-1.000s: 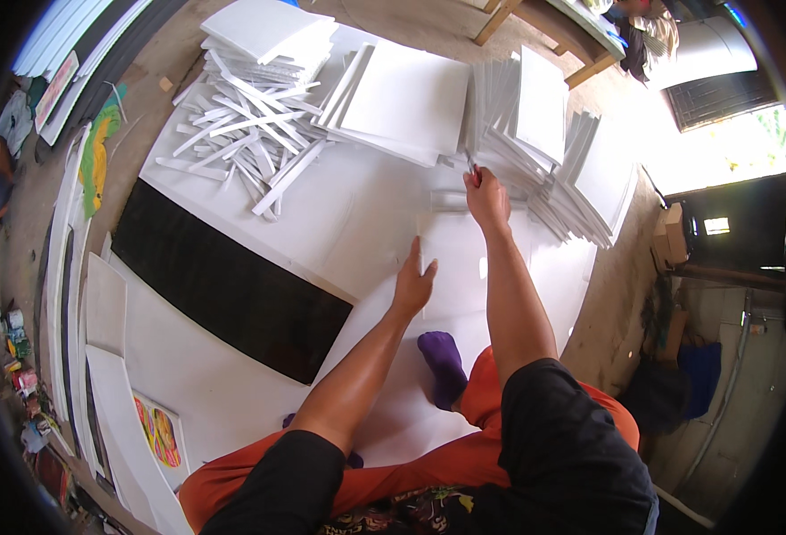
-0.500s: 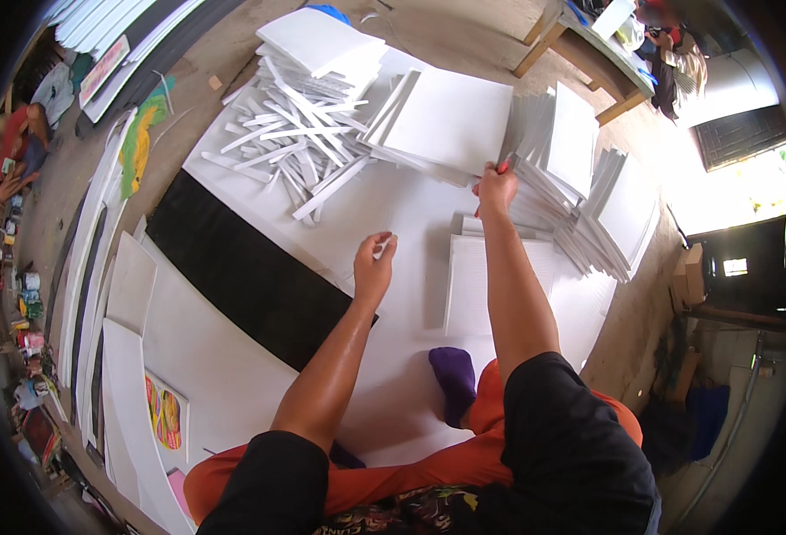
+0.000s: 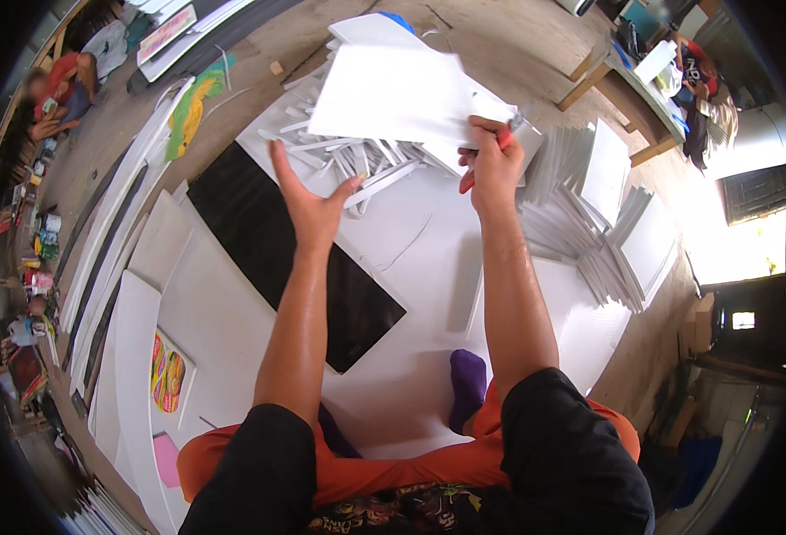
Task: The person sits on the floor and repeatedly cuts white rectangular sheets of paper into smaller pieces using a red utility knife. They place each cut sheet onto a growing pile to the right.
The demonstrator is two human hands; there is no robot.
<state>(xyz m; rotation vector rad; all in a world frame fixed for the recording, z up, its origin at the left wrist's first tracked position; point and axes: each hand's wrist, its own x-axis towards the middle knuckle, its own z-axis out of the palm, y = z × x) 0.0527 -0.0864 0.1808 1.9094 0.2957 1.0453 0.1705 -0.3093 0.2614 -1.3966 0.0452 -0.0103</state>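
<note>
My right hand (image 3: 495, 165) is closed round a red-handled tool (image 3: 504, 135), apparently a cutter, with a blurred greyish end. Its fingers also meet the right corner of a white rectangular sheet (image 3: 393, 94), which is tilted above a heap of narrow white strips (image 3: 379, 178). My left hand (image 3: 312, 205) is open, thumb and fingers spread wide, just below the sheet's near left corner and apart from it. A long black panel (image 3: 295, 259) lies beneath my left forearm on the large white sheet (image 3: 393, 357) where I sit.
To the right stand leaning stacks of white sheets (image 3: 602, 174). A wooden table (image 3: 629, 107) is at the far right, with a person behind it. Another person (image 3: 63, 89) crouches at the far left. Long white panels (image 3: 112, 241) and a coloured printed panel (image 3: 168, 374) lie left.
The white sheet has been lifted and shifted left over the strip heap. My left hand moved up and left and spread its fingers. My right hand rose slightly. The view has shifted.
</note>
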